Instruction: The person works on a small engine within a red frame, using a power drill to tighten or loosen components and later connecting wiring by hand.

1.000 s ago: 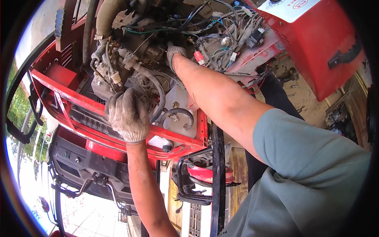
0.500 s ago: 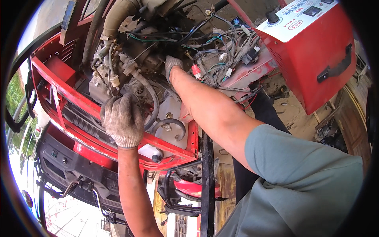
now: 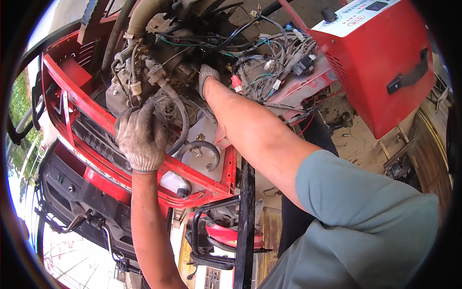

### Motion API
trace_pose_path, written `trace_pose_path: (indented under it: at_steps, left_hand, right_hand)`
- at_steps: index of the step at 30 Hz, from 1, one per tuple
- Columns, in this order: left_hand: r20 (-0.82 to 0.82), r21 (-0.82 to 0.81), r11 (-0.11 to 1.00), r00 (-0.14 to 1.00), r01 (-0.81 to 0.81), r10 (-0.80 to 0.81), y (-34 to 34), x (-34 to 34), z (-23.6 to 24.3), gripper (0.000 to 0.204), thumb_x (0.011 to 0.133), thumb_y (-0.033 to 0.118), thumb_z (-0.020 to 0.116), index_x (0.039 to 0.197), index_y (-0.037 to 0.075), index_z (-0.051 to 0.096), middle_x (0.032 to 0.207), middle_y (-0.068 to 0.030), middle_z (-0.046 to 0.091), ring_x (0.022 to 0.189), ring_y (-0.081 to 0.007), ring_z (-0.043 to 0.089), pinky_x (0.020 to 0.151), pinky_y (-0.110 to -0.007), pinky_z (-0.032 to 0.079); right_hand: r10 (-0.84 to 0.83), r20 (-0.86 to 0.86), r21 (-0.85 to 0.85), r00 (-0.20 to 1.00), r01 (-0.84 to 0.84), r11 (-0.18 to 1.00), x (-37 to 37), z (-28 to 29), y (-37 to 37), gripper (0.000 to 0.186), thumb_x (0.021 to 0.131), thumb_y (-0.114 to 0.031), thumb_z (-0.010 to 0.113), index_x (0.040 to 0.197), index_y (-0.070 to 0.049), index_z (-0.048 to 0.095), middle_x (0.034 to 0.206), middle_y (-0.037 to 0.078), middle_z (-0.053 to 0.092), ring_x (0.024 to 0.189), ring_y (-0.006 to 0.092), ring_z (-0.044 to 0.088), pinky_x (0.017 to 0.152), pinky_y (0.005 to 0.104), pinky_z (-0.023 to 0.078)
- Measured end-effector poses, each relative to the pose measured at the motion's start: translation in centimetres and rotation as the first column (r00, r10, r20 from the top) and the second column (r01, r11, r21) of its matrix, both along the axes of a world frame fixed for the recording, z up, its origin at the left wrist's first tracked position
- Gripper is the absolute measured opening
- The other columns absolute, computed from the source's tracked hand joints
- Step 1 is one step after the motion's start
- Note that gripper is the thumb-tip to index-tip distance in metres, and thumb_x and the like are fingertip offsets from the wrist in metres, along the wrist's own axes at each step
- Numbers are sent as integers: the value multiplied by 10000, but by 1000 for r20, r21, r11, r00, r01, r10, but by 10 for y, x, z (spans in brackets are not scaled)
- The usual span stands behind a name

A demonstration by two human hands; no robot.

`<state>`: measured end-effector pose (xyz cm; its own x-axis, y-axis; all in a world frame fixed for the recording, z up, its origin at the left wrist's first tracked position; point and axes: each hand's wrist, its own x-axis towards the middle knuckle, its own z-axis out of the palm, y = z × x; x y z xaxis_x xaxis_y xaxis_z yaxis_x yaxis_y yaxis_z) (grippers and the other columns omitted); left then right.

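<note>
My left hand (image 3: 140, 137), in a dirty grey knit glove, is curled at the engine's near side, above the red frame rail (image 3: 199, 179). Its fingertips are turned away and hidden, so what they grip does not show. Deeper in, my right hand (image 3: 208, 79), also gloved, reaches to the far side of the grimy engine (image 3: 118, 96); its fingers are hidden among dark parts. A grey rubber hose (image 3: 179, 108) curves down between the two hands. Beside the right hand lie a red connector (image 3: 236, 83) and a tangle of loose wires (image 3: 288, 62).
On the right stands a red metal box (image 3: 375, 82) with a black handle and a knob on its white panel. A black bar (image 3: 245, 226) rises in front of me. A black dashboard with handlebars (image 3: 72, 192) lies at lower left. A wide tan hose (image 3: 144, 17) tops the engine.
The whole view has shifted slightly. Both hands stay at nearly the same places on the engine; the left one has turned a little.
</note>
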<state>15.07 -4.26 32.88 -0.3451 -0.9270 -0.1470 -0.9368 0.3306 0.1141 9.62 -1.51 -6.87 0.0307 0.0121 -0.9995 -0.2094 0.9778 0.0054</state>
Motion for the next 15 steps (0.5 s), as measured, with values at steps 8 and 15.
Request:
trace_pose_path:
  at_steps: [8, 15]
  left_hand:
    - [7, -26, 999, 1000, 26, -25, -6, -32, -20, 245, 877, 103, 671, 1117, 80, 717, 1065, -147, 709, 1042, -363, 653, 955, -468, 487]
    - [260, 24, 1000, 966, 12, -18, 14, 18, -9, 312, 907, 246, 669, 1182, 104, 704, 1157, -163, 708, 1084, -373, 644, 970, -458, 486]
  right_hand:
    - [182, -188, -126, 965, -207, 970, -55, -27, -49, 505, 1020, -449, 475, 1360, -127, 666, 1413, 146, 648, 1276, 304, 640, 1081, 427, 494]
    - [-392, 90, -610, 916, 362, 705, -84, 352, -16, 496, 976, -440, 505, 1028, -6, 740, 1059, 297, 717, 1055, 474, 686, 942, 486, 563]
